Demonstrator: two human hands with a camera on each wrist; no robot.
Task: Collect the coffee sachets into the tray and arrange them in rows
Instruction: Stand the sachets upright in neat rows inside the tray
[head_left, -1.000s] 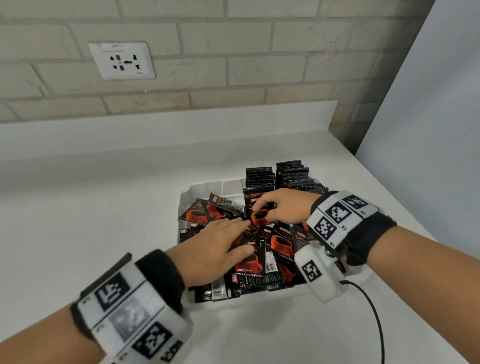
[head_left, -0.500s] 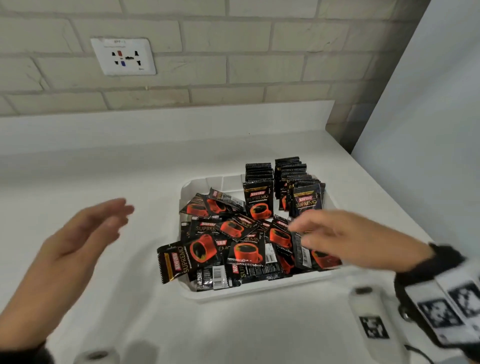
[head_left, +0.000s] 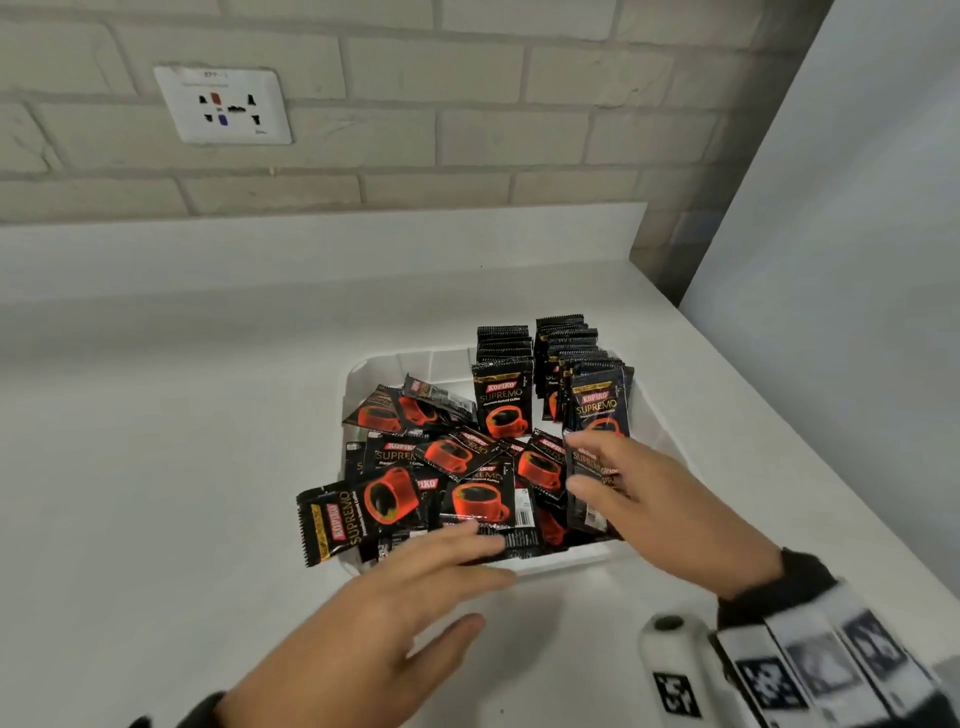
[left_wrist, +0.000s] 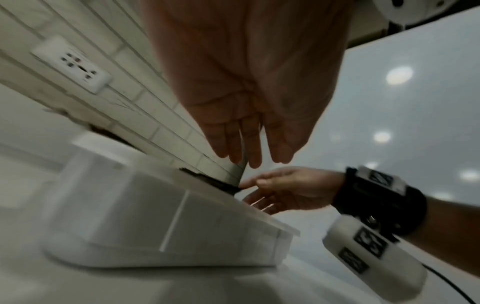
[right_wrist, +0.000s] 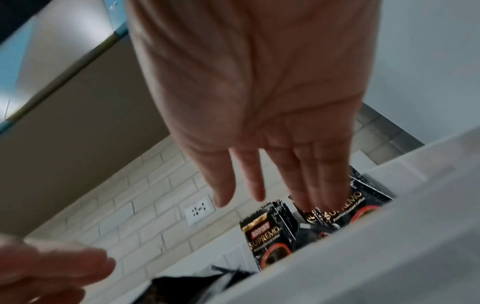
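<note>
Item 1: white tray (head_left: 561, 564), centre of the head view, on a white counter (head_left: 156, 467). We count two upright rows of black coffee sachets (head_left: 501, 395) standing at its far right portion; the rest lie in a loose heap (head_left: 457, 467) across the near and left part.

Item 2: one stray sachet (head_left: 353, 514), lower left of the heap, overhanging the tray's left rim, partly outside.

Item 3: left hand (head_left: 384, 618), lower centre of the head view. We note its fingers straight and close together, reaching over the tray's near rim, holding nothing; in the left wrist view the palm (left_wrist: 249, 82) is flat above the tray wall (left_wrist: 155, 216).

Item 4: right hand (head_left: 654, 499), right of centre. We note fingers extended and slightly spread over the sachets at the near right of the tray, below the right-hand row; whether the fingertips touch a packet, we cannot tell. The right wrist view shows the fingers (right_wrist: 306, 176) straight, pointing at upright sachets.

Item 5: wall socket (head_left: 223, 104), upper left, on the brick wall (head_left: 467, 130).
</note>
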